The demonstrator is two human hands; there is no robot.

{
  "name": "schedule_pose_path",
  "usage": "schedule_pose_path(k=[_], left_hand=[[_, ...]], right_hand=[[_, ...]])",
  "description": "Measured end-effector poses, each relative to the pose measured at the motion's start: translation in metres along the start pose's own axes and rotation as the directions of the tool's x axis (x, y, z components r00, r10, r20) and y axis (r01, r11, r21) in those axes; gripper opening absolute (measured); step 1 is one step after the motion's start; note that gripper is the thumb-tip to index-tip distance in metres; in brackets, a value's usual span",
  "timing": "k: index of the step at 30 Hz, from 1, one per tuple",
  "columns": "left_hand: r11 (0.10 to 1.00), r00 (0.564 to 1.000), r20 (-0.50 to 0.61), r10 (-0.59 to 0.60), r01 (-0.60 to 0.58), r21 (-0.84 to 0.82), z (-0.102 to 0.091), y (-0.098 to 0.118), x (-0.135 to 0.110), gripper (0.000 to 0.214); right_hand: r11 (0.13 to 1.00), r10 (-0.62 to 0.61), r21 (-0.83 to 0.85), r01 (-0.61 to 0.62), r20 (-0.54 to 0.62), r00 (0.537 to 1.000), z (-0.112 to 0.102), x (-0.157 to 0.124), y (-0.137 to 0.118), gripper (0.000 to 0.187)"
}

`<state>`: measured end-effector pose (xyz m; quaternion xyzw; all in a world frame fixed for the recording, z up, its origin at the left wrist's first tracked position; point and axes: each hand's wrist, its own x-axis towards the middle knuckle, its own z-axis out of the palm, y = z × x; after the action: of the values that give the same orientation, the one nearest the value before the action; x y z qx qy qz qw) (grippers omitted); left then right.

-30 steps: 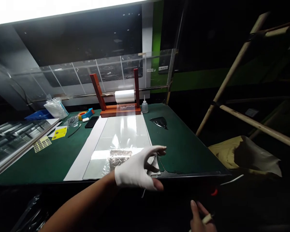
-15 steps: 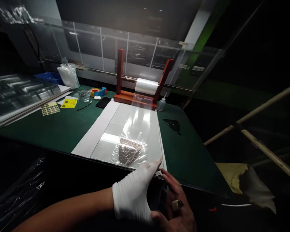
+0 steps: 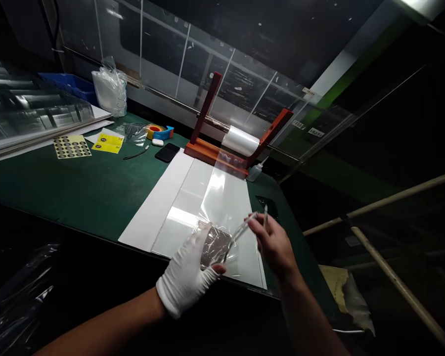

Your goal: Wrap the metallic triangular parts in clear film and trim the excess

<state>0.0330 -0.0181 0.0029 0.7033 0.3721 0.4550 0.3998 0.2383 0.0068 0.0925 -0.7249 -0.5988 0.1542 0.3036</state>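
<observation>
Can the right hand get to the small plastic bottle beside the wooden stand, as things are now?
Probably yes. Nothing tall stands between the right hand and the plastic bottle, only the flat green mat. But its fingers hold twisted clear film, so they would likely release it first.

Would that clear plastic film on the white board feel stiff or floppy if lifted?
The film is probably floppy, very light: the right hand raises a thin strip that bends easily. It likely creases readily, since it wrinkles around the crumpled packet beside the gloved left hand. Its gloss hints at slipperiness.
</observation>
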Motion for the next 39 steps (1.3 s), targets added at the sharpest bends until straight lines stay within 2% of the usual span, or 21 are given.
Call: schedule_pose_path(k=[1,2,4,6,8,11,14,18,21,24,27,30,32,34,36,39], left_hand=[[0.986,0.996,-0.061,0.065,-0.055,0.158,0.000,-0.012,-0.004,0.076],[0.946,0.987,-0.088,0.135,-0.102,0.306,0.000,-0.024,-0.009,0.075],[0.841,0.972,-0.064,0.228,-0.163,0.516,0.002,-0.047,-0.019,0.068],[0.750,0.963,-0.023,0.267,-0.193,0.632,0.003,-0.064,-0.027,0.053],[0.699,0.952,0.013,0.305,-0.233,0.676,0.002,-0.074,-0.032,0.039],[0.683,0.926,0.048,0.375,-0.311,0.661,-0.003,-0.079,-0.034,0.031],[0.700,0.914,0.042,0.404,-0.339,0.629,-0.007,-0.082,-0.034,0.029],[0.711,0.895,0.012,0.447,-0.363,0.602,-0.009,-0.086,-0.035,0.029],[0.716,0.889,0.005,0.457,-0.371,0.591,-0.010,-0.085,-0.035,0.028],[0.749,0.909,0.041,0.415,-0.367,0.552,-0.016,-0.078,-0.031,0.027],[0.791,0.934,0.090,0.347,-0.343,0.507,-0.021,-0.069,-0.025,0.024],[0.794,0.938,0.128,0.323,-0.343,0.502,-0.024,-0.065,-0.021,0.021],[0.789,0.937,0.158,0.312,-0.348,0.505,-0.024,-0.063,-0.020,0.018],[0.802,0.949,0.190,0.250,-0.313,0.509,-0.026,-0.060,-0.016,0.012],[0.813,0.968,0.196,0.155,-0.238,0.531,-0.031,-0.054,-0.007,0.011],[0.787,0.991,0.136,0.005,-0.088,0.610,-0.043,-0.048,0.024,0.017]], right_hand=[[0.984,0.081,-0.160,-0.075,0.031,0.996,0.004,0.024,-0.005,0.059],[0.962,0.141,-0.242,-0.126,0.048,0.989,0.009,0.048,-0.010,0.059],[0.917,0.241,-0.341,-0.206,0.065,0.968,0.025,0.092,-0.018,0.060],[0.860,0.342,-0.428,-0.278,0.078,0.937,0.044,0.127,-0.025,0.059],[0.803,0.425,-0.499,-0.327,0.094,0.900,0.062,0.151,-0.029,0.056],[0.727,0.518,-0.576,-0.374,0.103,0.849,0.083,0.171,-0.031,0.054],[0.670,0.577,-0.627,-0.397,0.104,0.810,0.096,0.181,-0.029,0.050],[0.628,0.618,-0.665,-0.405,0.110,0.778,0.109,0.184,-0.027,0.043],[0.623,0.627,-0.667,-0.408,0.114,0.771,0.115,0.182,-0.025,0.041],[0.655,0.579,-0.641,-0.399,0.086,0.811,0.113,0.177,-0.019,0.046],[0.721,0.458,-0.592,-0.360,0.017,0.889,0.100,0.161,-0.007,0.051],[0.832,0.252,-0.518,-0.198,0.035,0.967,0.083,0.132,0.010,0.047],[0.893,0.078,-0.449,-0.023,0.104,0.992,0.074,0.106,0.021,0.044],[0.916,-0.092,-0.371,0.153,0.179,0.980,0.070,0.083,0.030,0.038],[0.908,-0.224,-0.303,0.290,0.236,0.946,0.071,0.065,0.036,0.031],[0.882,-0.325,-0.258,0.395,0.274,0.905,0.077,0.055,0.042,0.025]])
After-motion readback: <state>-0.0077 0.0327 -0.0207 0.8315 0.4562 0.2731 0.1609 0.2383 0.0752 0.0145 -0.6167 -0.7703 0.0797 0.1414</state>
